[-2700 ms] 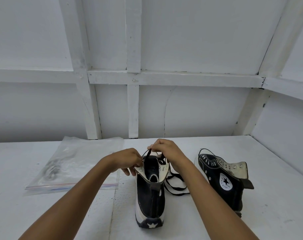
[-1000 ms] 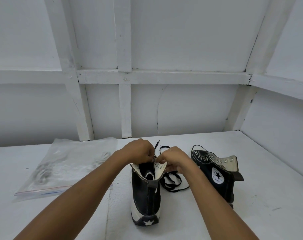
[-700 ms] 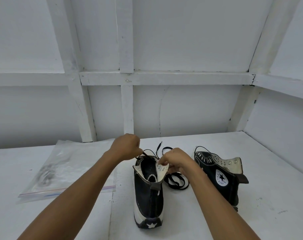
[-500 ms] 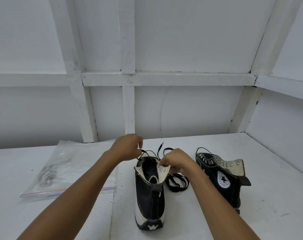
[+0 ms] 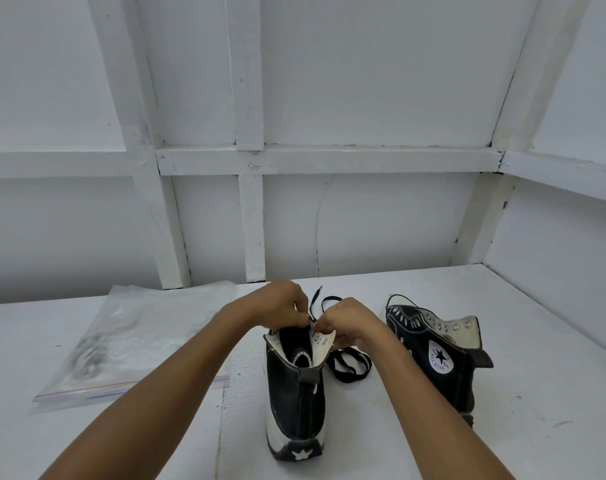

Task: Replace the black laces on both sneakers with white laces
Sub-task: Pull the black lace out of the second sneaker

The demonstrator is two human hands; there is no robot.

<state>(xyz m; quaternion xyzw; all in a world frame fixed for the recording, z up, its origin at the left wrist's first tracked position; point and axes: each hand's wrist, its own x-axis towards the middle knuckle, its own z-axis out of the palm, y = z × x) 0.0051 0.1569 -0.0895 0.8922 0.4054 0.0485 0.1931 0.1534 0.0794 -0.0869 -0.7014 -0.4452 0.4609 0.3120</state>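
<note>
At the middle of the white surface [image 5: 398, 445] the near sneaker [image 5: 296, 393] stands with its heel toward the camera. The left hand [image 5: 277, 306], half a second ago drawn off to the left of the collar, has come back to meet the right hand [image 5: 350, 323] above it. The left hand's curled fingers pinch the black lace [image 5: 333, 366], whose slack lies looped beside the shoe, and the right hand pinches the pale eyelet flap [image 5: 320, 344]; the second sneaker [image 5: 436, 355] and the plastic bag [image 5: 128, 341] lie where they were.
</note>
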